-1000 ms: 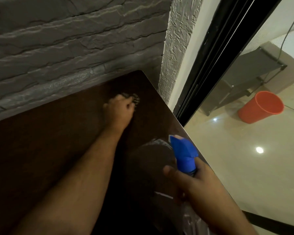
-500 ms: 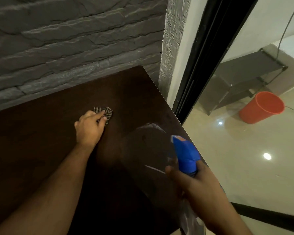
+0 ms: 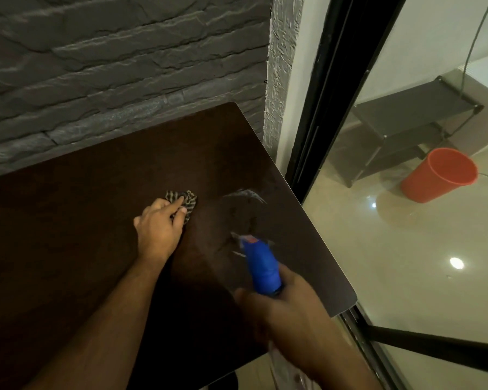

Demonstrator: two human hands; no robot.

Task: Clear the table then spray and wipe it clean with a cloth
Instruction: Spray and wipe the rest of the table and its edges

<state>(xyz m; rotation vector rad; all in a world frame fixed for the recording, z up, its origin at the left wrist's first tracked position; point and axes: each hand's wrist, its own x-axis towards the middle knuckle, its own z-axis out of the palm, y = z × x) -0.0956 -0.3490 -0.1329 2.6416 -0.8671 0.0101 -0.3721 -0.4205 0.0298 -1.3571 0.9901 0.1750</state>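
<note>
A dark brown table point(image 3: 68, 235) fills the lower left, set against a grey stone wall. My left hand point(image 3: 158, 229) presses a small striped cloth point(image 3: 185, 201) flat on the tabletop near its middle. Only the cloth's far end shows past my fingers. My right hand point(image 3: 288, 313) grips a spray bottle point(image 3: 261, 266) with a blue head, held over the table's right part and pointed away from me. The bottle's clear body is mostly hidden below my hand. Wet streaks point(image 3: 245, 194) glisten on the table just right of the cloth.
The grey stone wall point(image 3: 110, 66) borders the table's far edge. A black-framed glass door point(image 3: 335, 94) stands right of the table. Beyond the glass sit an orange bucket point(image 3: 440, 175) and grey steps point(image 3: 417, 125) on a shiny floor.
My left hand has dragged the cloth back from the far right corner toward the table's middle. The spray bottle has moved left, further over the table.
</note>
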